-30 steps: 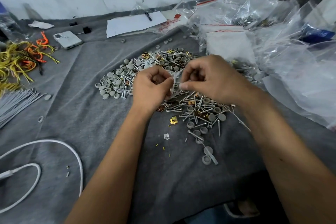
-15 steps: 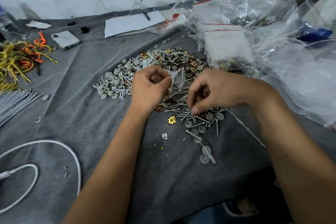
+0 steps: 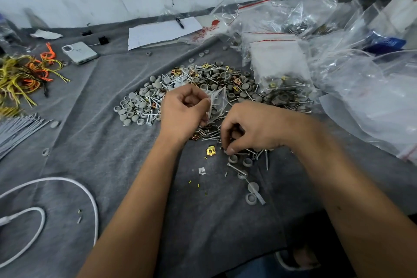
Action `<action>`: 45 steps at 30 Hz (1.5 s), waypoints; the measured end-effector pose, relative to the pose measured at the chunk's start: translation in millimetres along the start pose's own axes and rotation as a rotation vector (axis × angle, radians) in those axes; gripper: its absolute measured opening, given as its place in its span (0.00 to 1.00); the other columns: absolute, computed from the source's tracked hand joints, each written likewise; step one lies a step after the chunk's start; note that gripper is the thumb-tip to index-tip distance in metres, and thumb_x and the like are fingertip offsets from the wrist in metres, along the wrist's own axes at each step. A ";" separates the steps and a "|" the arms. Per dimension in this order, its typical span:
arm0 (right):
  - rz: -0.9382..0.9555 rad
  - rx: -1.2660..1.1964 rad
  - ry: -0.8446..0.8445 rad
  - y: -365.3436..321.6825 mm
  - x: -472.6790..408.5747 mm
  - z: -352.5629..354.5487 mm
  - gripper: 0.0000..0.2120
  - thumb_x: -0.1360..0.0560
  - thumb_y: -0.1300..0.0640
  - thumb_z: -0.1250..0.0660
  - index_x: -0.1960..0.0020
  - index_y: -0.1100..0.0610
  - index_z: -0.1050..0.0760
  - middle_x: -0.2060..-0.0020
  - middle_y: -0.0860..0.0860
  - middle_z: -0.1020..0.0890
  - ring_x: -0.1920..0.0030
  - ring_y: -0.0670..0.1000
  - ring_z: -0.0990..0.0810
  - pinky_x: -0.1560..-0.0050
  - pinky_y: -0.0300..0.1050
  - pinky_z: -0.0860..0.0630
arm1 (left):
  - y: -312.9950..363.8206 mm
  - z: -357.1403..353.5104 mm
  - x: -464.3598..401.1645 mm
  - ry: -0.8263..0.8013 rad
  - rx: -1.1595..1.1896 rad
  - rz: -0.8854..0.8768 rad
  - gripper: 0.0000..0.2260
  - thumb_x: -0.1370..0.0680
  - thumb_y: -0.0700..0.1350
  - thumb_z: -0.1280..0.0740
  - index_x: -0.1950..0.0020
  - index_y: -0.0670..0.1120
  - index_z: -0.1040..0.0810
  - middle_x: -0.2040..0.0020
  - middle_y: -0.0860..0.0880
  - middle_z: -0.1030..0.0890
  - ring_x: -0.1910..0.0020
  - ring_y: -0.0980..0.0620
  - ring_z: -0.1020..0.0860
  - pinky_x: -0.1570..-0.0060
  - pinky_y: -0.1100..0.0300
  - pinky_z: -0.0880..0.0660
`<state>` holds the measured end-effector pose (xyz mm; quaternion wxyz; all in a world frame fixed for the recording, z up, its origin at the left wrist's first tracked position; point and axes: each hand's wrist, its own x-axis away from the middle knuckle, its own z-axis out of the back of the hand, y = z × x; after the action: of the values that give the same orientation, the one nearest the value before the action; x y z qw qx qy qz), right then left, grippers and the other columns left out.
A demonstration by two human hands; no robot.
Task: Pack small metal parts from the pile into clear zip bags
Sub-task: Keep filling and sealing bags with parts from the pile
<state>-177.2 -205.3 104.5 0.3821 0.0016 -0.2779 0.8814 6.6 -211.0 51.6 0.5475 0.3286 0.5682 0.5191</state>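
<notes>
Two hands work in the head view: the left hand (image 3: pixel 184 111) pinches a small clear zip bag (image 3: pixel 217 102) above the pile (image 3: pixel 203 83) on the grey tabletop (image 3: pixel 90 153), while the right hand (image 3: pixel 250 128) curls its fingertips (image 3: pixel 231 151) onto screws (image 3: pixel 239 168) at the pile's near edge. Best to keep the bag's mouth held wide and close by, then lift only a few parts cleanly. Red print on a bag (image 3: pixel 207 29) behind is unreadable.
</notes>
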 end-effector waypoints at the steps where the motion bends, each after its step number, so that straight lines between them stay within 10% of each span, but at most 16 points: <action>1: 0.006 0.009 0.019 0.2 -0.4 -0.3 0.03 0.27 0.54 0.22 0.57 0.47 0.15 0.68 0.43 0.19 0.67 0.42 0.22 0.63 0.40 0.27 | 0.0 0.3 -0.2 -0.001 -0.001 0.000 0.06 0.26 0.33 0.30 0.60 0.42 0.20 0.74 0.45 0.22 0.79 0.51 0.25 0.76 0.62 0.28; 12: 0.091 -0.105 0.704 8.7 -8.0 8.2 0.02 0.25 0.55 0.23 0.54 0.50 0.16 0.63 0.46 0.20 0.63 0.46 0.23 0.61 0.44 0.26 | -0.5 1.3 -1.1 -0.036 -0.018 -0.027 0.02 0.28 0.38 0.28 0.60 0.43 0.19 0.73 0.43 0.20 0.78 0.47 0.24 0.72 0.59 0.27; 20: 0.098 -0.171 0.648 22.2 -1.4 7.0 0.06 0.28 0.58 0.20 0.57 0.50 0.15 0.69 0.44 0.21 0.69 0.40 0.26 0.67 0.31 0.31 | 0.5 0.6 -0.1 -0.014 0.032 0.003 0.04 0.28 0.36 0.29 0.61 0.44 0.19 0.74 0.45 0.22 0.78 0.50 0.24 0.76 0.61 0.28; 29: 0.038 -0.112 -0.190 12.2 19.1 16.5 0.10 0.32 0.54 0.17 0.54 0.44 0.14 0.71 0.44 0.22 0.70 0.42 0.26 0.68 0.37 0.29 | 0.7 -1.3 0.6 -0.008 0.028 -0.007 0.06 0.27 0.33 0.30 0.61 0.42 0.20 0.74 0.47 0.23 0.78 0.51 0.24 0.76 0.62 0.28; 39: -0.087 0.112 -0.128 0.1 15.2 5.7 0.07 0.31 0.55 0.19 0.58 0.47 0.16 0.76 0.34 0.24 0.73 0.35 0.25 0.74 0.30 0.32 | -0.8 -1.3 0.9 -0.011 0.023 -0.010 0.06 0.27 0.33 0.30 0.61 0.43 0.19 0.75 0.46 0.23 0.78 0.51 0.24 0.76 0.62 0.28; 45: -0.104 0.129 -0.010 2.8 11.0 10.1 0.01 0.23 0.55 0.25 0.53 0.49 0.15 0.62 0.43 0.16 0.60 0.43 0.18 0.58 0.41 0.21 | -2.2 -1.1 -0.3 -0.018 0.028 -0.015 0.05 0.27 0.33 0.29 0.61 0.41 0.20 0.75 0.47 0.23 0.78 0.50 0.25 0.76 0.62 0.28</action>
<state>-188.9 -204.4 114.0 0.4251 0.0448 -0.2221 0.8763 6.1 -212.1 49.4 0.5518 0.3363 0.5730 0.5041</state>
